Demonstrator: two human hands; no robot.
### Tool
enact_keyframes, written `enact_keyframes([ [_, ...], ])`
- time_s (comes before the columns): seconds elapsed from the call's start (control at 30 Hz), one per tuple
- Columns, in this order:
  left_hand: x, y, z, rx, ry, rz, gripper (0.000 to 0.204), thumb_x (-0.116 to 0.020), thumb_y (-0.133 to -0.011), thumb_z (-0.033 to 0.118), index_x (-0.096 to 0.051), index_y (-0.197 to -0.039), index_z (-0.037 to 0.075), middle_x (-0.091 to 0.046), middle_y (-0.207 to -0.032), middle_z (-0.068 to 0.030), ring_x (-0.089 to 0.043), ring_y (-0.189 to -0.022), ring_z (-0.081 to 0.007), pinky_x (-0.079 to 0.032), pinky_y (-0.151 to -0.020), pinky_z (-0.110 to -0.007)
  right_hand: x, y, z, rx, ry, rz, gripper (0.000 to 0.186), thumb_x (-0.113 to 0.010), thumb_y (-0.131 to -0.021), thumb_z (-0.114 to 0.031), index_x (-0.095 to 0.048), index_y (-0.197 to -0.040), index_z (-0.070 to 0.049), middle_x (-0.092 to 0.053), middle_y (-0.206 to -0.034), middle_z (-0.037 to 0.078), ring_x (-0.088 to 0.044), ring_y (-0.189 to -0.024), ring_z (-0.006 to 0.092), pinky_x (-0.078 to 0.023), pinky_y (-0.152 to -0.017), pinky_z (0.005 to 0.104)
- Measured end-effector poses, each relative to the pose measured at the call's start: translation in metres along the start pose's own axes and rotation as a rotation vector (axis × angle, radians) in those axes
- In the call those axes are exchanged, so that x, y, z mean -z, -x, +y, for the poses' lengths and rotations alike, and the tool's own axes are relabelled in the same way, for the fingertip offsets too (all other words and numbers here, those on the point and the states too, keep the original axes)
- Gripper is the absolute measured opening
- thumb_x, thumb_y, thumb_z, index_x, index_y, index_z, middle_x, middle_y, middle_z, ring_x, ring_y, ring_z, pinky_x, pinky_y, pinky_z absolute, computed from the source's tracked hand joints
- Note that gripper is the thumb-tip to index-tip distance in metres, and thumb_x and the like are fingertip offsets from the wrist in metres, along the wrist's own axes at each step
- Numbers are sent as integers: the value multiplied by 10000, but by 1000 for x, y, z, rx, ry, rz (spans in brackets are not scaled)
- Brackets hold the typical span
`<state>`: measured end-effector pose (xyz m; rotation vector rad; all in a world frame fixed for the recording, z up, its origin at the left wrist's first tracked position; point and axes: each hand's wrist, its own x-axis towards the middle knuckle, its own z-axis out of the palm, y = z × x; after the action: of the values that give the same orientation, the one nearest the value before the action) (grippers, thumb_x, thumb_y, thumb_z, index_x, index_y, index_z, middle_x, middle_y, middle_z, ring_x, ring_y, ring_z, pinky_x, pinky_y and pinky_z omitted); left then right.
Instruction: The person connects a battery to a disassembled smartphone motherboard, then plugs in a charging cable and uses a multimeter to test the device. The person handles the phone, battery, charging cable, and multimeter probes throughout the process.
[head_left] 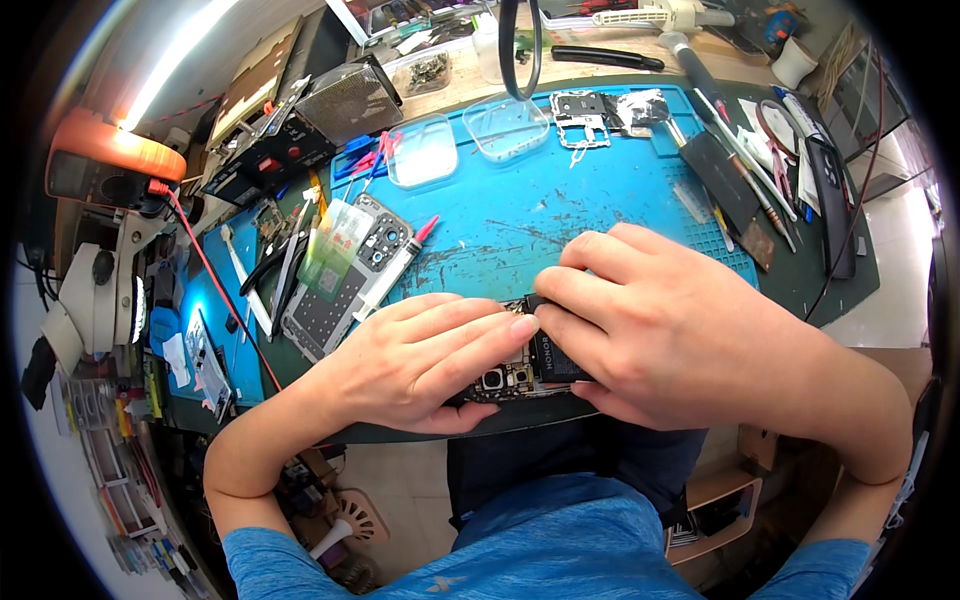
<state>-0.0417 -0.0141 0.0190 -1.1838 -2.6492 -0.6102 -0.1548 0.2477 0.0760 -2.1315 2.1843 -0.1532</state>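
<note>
An opened phone (517,380) lies at the near edge of the blue mat, its circuit board and camera modules bared at the left end. A black battery (556,366) sits in its middle. My left hand (430,352) closes around the phone's left end, the thumb at the near edge and the fingers across the top. Over the right end is my right hand (640,325), its fingers bent down onto the battery and phone edge, the thumb at the near side. This hand hides the right end of the phone.
Left on the blue mat (480,235) lies a grey phone back panel (345,280) with a green film. Two clear plastic boxes (422,152) and phone parts (582,118) stand farther back. Tweezers and tools (745,170) lie right; an orange multimeter (110,165) stands far left.
</note>
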Motion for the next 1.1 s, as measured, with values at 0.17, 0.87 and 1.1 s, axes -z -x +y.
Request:
enact_keyframes([
  [0.17,-1,0,1,-15,-22,25,762,-862,-803,308,-560,-1411,-38,-712,-1280,-167,-729,-1117,-325,-604,-922,-427,4,2,0,9,-2,-19,469,-897,-722,-264,-713,-1050,16,-652,-1188,104,-615,-1129,274,-530,-1002,386],
  [0.87,0,-1,3,-49,-99,-1,430,-798,-846,280,-748,-1232,96,-717,-1295,-125,-726,-1131,-289,-616,-900,-397,8,8,-7,-150,-15,-92,613,-904,-746,-264,-651,-1249,-21,-648,-1182,97,-626,-1132,266,-497,-985,381],
  [1.1,-1,0,1,-79,-103,19,433,-800,-852,287,-740,-1243,111,-718,-1294,-122,-724,-1131,-286,-619,-891,-394,8,8,-8,-167,-22,-86,599,-898,-762,-267,-665,-1256,-21,-646,-1164,78,-618,-1122,249,-493,-963,373],
])
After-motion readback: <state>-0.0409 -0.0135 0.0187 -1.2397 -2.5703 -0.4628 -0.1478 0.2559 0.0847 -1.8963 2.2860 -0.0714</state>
